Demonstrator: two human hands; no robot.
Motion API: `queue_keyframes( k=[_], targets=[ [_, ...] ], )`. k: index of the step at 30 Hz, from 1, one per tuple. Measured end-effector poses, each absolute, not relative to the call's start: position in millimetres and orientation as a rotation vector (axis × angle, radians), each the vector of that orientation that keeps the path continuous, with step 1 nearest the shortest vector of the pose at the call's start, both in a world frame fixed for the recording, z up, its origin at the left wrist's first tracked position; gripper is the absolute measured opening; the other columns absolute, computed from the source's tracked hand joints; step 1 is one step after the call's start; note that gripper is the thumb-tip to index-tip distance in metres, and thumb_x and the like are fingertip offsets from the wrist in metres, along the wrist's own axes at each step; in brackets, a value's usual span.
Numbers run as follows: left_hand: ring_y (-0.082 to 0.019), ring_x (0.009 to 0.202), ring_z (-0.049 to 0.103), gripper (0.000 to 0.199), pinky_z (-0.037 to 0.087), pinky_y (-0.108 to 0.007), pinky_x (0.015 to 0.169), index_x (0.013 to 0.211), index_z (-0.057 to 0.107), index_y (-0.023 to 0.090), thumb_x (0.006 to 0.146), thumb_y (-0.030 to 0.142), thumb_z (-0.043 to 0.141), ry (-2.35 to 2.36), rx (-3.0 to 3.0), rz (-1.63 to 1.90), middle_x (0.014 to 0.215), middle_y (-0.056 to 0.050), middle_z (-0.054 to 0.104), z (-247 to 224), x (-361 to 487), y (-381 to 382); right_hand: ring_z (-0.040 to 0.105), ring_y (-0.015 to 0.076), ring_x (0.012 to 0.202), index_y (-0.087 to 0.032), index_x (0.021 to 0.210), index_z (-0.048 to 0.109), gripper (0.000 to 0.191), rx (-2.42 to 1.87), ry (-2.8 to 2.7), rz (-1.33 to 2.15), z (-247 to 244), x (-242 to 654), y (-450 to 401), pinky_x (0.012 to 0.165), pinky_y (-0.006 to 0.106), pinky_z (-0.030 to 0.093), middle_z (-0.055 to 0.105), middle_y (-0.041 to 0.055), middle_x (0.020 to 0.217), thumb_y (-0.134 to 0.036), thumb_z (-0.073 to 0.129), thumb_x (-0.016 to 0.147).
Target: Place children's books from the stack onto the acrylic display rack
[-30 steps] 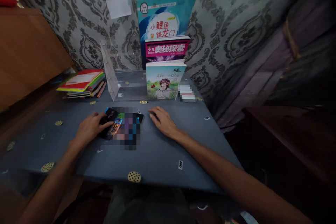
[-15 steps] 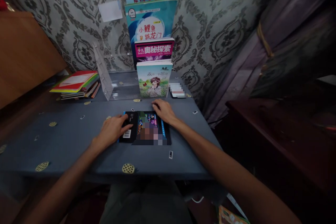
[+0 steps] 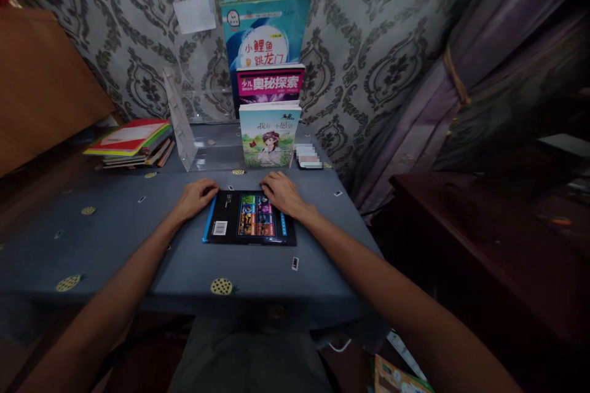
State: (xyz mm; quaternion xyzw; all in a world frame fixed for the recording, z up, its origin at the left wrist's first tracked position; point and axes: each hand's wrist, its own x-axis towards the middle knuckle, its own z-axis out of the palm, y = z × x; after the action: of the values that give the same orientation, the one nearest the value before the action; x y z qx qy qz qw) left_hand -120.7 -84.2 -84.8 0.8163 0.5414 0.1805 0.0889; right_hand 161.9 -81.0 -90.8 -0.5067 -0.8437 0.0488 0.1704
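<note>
Book [image 3: 249, 219] flat, your left hand [image 3: 197, 198] at its far-left corner, right hand [image 3: 284, 195] over its far-right; fingers curled, grip unclear.

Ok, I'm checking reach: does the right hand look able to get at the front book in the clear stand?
Probably yes: the front book stands just beyond the right hand, with only tablecloth seen between, though that hand is at the far edge of the black book.
</note>
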Motion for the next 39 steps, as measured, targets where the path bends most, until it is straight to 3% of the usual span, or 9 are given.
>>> queue_keyframes(
  k=[6, 12, 18, 24, 33, 39],
  targets=[
    [-0.022, 0.087, 0.06, 0.035, 0.047, -0.036, 0.086, 0.111, 0.071, 0.018, 0.096, 0.031, 0.042, 1.488, 2.437, 0.55, 0.094, -0.006, 0.066, -84.1, -129.1, -90.8, 0.056, 0.0265, 0.109, -0.015, 0.113, 0.072, 0.029, -1.445, -2.407, 0.104, -90.3, 158.9, -82.3, 0.092, 0.037, 0.045, 0.068, 0.0124, 0.114, -0.018, 0.046, 0.102],
    [-0.022, 0.09, 0.059, 0.032, 0.047, -0.037, 0.09, 0.108, 0.07, 0.019, 0.095, 0.028, 0.042, 1.448, 2.475, 0.551, 0.094, -0.006, 0.064, -88.4, -134.1, -91.9, 0.055, 0.0279, 0.111, -0.013, 0.118, 0.07, 0.031, -1.466, -2.449, 0.068, -88.0, 156.1, -82.4, 0.094, 0.038, 0.044, 0.067, 0.0142, 0.117, -0.019, 0.043, 0.103],
    [-0.021, 0.086, 0.06, 0.03, 0.049, -0.036, 0.086, 0.11, 0.068, 0.018, 0.091, 0.03, 0.048, 1.466, 2.366, 0.611, 0.098, -0.006, 0.067, -87.9, -133.4, -88.6, 0.053, 0.0303, 0.112, -0.013, 0.115, 0.07, 0.029, -1.423, -2.514, -0.014, -76.5, 142.9, -98.6, 0.095, 0.042, 0.043, 0.066, 0.0165, 0.118, -0.017, 0.044, 0.102],
    [-0.018, 0.081, 0.058, 0.024, 0.049, -0.032, 0.08, 0.1, 0.069, 0.017, 0.087, 0.03, 0.054, 1.42, 2.368, 0.62, 0.092, -0.004, 0.068, -90.6, -139.3, -81.7, 0.051, 0.0275, 0.112, -0.014, 0.122, 0.066, 0.031, -1.073, -2.657, -0.09, -75.6, 74.7, -127.7, 0.095, 0.041, 0.044, 0.063, 0.0142, 0.119, -0.02, 0.041, 0.104],
    [-0.018, 0.08, 0.057, 0.021, 0.049, -0.033, 0.082, 0.094, 0.069, 0.017, 0.081, 0.023, 0.054, 1.41, 2.405, 0.683, 0.086, -0.003, 0.064, -96.0, -140.1, -81.4, 0.051, 0.0292, 0.116, -0.012, 0.126, 0.065, 0.038, -1.459, -2.463, -0.074, -80.8, 68.3, -145.3, 0.099, 0.044, 0.044, 0.06, 0.0173, 0.124, -0.039, 0.048, 0.104],
    [-0.019, 0.081, 0.058, 0.022, 0.05, -0.034, 0.083, 0.094, 0.07, 0.018, 0.085, 0.022, 0.05, 1.437, 2.431, 0.661, 0.084, -0.003, 0.062, -90.9, -137.7, -87.6, 0.055, 0.0292, 0.112, -0.018, 0.123, 0.069, 0.034, -1.711, -2.32, -0.141, -82.9, 133.4, -153.6, 0.091, 0.042, 0.047, 0.063, 0.0167, 0.121, -0.034, 0.047, 0.103]
  ],
)
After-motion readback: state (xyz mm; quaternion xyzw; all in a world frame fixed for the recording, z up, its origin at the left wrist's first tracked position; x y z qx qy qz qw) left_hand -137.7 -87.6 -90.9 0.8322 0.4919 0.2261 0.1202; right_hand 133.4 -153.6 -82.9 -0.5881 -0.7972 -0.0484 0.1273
